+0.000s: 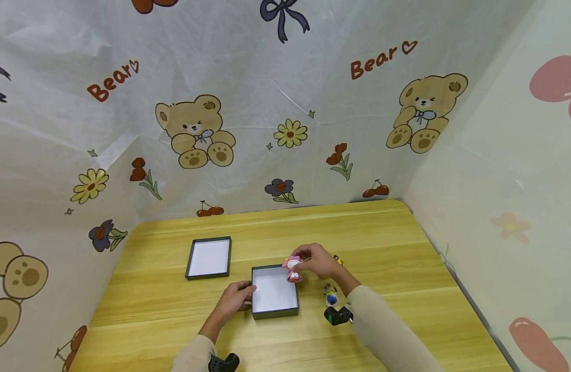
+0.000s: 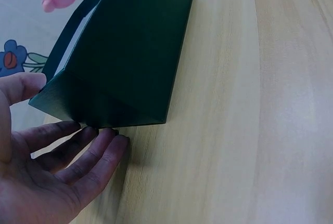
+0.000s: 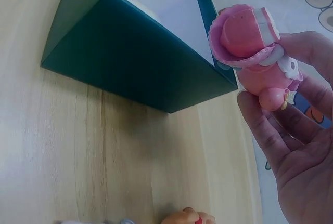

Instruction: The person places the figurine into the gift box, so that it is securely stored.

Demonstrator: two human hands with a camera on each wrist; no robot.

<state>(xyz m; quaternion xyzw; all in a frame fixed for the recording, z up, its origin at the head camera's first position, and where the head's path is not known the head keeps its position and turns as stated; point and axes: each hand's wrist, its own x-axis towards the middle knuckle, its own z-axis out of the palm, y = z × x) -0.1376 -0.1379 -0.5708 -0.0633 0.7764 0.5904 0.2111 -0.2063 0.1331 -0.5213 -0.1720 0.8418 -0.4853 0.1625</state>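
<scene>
My right hand (image 1: 319, 261) holds a small pink toy figurine (image 1: 294, 269) over the box's right rim. The right wrist view shows the pink figurine (image 3: 255, 52) pinched between thumb and fingers, beside the box's upper edge. A dark green open box (image 1: 275, 313) with a white inside stands on the table, and nothing lies in it. At its left side is my left hand (image 1: 233, 299). In the left wrist view, that hand's thumb (image 2: 28, 84) lies at the rim of the green box (image 2: 130, 47) while the other fingers touch its outer side.
A shallow dark-edged lid (image 1: 210, 257) with a white inside lies on the wooden table (image 1: 164, 315), behind and left of the box. Right of the box are a small blue-and-white figurine (image 1: 330, 295) and a yellow-and-black toy (image 1: 338, 260), partly hidden by my right hand.
</scene>
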